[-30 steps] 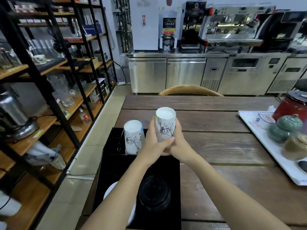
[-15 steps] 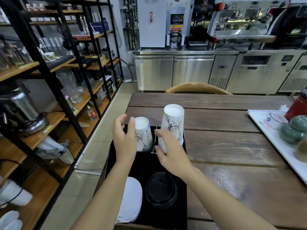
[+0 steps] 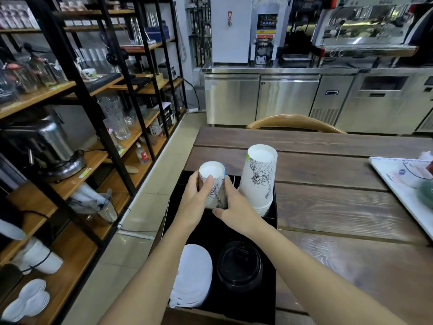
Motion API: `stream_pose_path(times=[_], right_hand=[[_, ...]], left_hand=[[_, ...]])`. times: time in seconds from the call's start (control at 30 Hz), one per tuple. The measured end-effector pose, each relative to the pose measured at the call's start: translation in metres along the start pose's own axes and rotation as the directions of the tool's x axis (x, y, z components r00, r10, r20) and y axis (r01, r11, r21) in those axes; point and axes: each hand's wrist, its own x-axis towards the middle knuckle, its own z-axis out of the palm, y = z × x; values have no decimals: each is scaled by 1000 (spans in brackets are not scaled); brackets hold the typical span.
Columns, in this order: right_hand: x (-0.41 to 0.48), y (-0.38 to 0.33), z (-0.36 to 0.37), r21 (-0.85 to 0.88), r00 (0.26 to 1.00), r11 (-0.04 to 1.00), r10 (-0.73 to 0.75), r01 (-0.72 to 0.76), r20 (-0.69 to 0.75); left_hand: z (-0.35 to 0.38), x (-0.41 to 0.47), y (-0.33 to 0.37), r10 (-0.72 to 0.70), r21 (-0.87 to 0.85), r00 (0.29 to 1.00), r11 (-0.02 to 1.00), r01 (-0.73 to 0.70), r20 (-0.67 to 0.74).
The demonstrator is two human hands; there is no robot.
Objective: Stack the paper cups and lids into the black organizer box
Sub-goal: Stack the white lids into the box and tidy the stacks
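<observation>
The black organizer box point(image 3: 271, 221) sits at the table's left edge. In its far right compartment a tall stack of upside-down white printed paper cups point(image 3: 259, 177) stands alone. In the far left compartment a shorter stack of printed cups point(image 3: 214, 184) is held between both hands: my left hand point(image 3: 195, 202) wraps its left side, my right hand point(image 3: 234, 207) presses its right side. Near me the box holds a stack of white lids point(image 3: 194, 275) on the left and a stack of black lids point(image 3: 239, 266) on the right.
The dark wooden table point(image 3: 328, 207) stretches to the right, with a white tray point(image 3: 398, 179) of ceramic ware at its right edge. A wooden chair back point(image 3: 293, 121) stands beyond the table. Black-framed shelves point(image 3: 70, 137) with glassware line the left aisle.
Both hands let go of the tall cup stack, which now stands in the far right compartment. They moved left and closed around the shorter stack. The view shifted left.
</observation>
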Motion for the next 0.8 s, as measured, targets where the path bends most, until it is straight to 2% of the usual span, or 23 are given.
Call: stream_pose_path(times=[0.17, 0.27, 0.37, 0.53, 0.67, 0.8], right_hand=[[-3, 0, -4, 38, 998, 998, -56, 58, -34], [-13, 7, -5, 14, 974, 996, -87, 92, -209], [-30, 20, -10, -23, 948, 1000, -2, -6, -319], [-60, 36, -17, -58, 944, 995, 55, -78, -326], [-76, 45, -14, -64, 958, 979, 173, -192, -228], [-88, 50, -5, -154, 962, 953, 243, -261, -128]], left_hand=[[-4, -3, -4, -3, 22, 1000, 1000, 3, -6], [-5, -11, -5, 46, 130, 982, 991, -22, -185], [-6, -29, -5, 156, 245, 943, 966, -84, -294], [13, -61, -11, 135, 310, 979, 947, -82, -153], [30, -74, -19, 36, 364, 997, 932, -8, -71], [42, -90, -28, -45, 405, 999, 913, 53, -31]])
